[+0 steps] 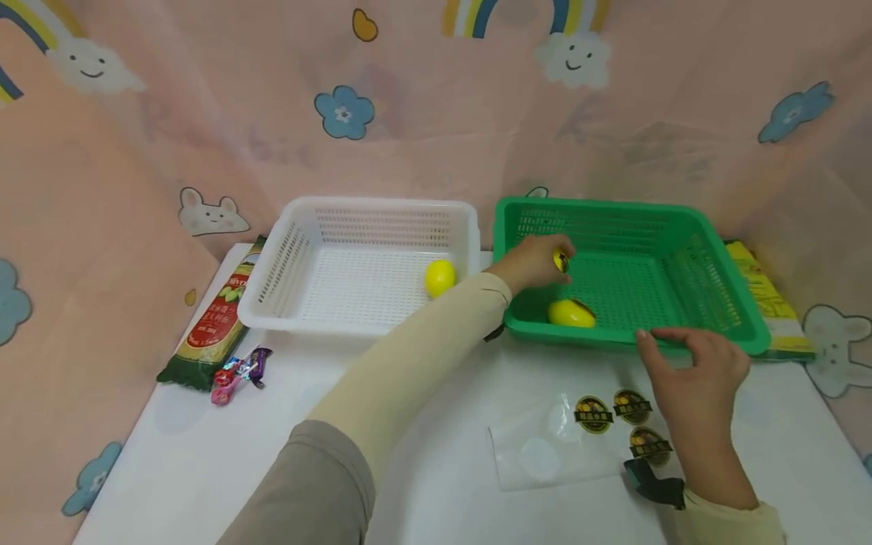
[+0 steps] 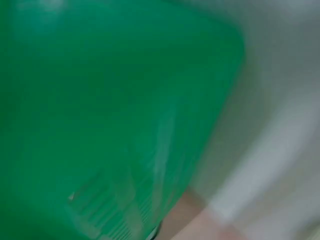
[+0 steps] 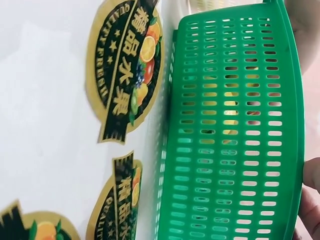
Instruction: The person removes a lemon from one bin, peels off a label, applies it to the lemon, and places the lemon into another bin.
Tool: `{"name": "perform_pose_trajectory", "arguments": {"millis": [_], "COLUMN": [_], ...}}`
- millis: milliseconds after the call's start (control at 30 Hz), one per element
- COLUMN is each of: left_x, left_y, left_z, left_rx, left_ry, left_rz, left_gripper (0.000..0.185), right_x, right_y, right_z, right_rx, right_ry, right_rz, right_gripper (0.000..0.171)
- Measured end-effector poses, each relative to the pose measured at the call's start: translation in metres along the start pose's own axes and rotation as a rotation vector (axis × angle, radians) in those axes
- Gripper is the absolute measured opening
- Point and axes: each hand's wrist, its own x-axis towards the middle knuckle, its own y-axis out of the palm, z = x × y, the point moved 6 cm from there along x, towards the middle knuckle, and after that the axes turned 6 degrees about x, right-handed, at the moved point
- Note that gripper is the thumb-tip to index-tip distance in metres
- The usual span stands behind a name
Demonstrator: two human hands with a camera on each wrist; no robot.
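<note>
My left hand (image 1: 553, 266) reaches over the left wall of the green basket (image 1: 681, 213) and grips a small yellow lemon (image 1: 562, 260) above the basket floor. A second lemon (image 1: 571, 312) lies inside near the front left corner; it shows as yellow through the slats (image 3: 230, 107) in the right wrist view. My right hand (image 1: 681, 344) holds the basket's front rim, with a fingertip (image 3: 311, 200) over the rim (image 3: 295, 125). The left wrist view is a blur of green basket (image 2: 100, 100).
A white basket (image 1: 381, 204) with one lemon (image 1: 439, 277) stands left of the green one. A clear sheet (image 1: 545, 446) with round fruit stickers (image 1: 593, 414) (image 3: 125, 75) lies before me. A noodle packet (image 1: 214, 318) and candies (image 1: 235, 371) sit at left, a yellow packet (image 1: 763, 295) at right.
</note>
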Motion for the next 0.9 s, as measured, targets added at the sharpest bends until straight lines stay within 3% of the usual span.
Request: {"name": "perform_pose_trajectory", "arguments": {"millis": [300,600,733,900], "left_x": [0.009,0.0,-0.013,-0.049], "left_y": [0.019,0.008,-0.007,-0.034], "left_z": [0.008,0.001,0.003,0.005], "left_rx": [-0.058,-0.136,-0.197,-0.279], "left_ry": [-0.096,0.013,0.057,0.158], "left_rz": [0.067,-0.004,-0.064,-0.133], "left_gripper": [0.05,0.046,0.045,0.045], "right_x": [0.001,0.001,0.0,0.001], "right_y": [0.0,-0.002,-0.002,-0.001], "right_z": [0.001,0.003,0.003,0.004], "right_rx": [-0.001,-0.006,-0.012,-0.042], "right_ry": [0.018,0.048,0.069,0.092], "right_rz": [0.007,0.022,0.035,0.065], "right_gripper": [0.025,0.027,0.028,0.031]}}
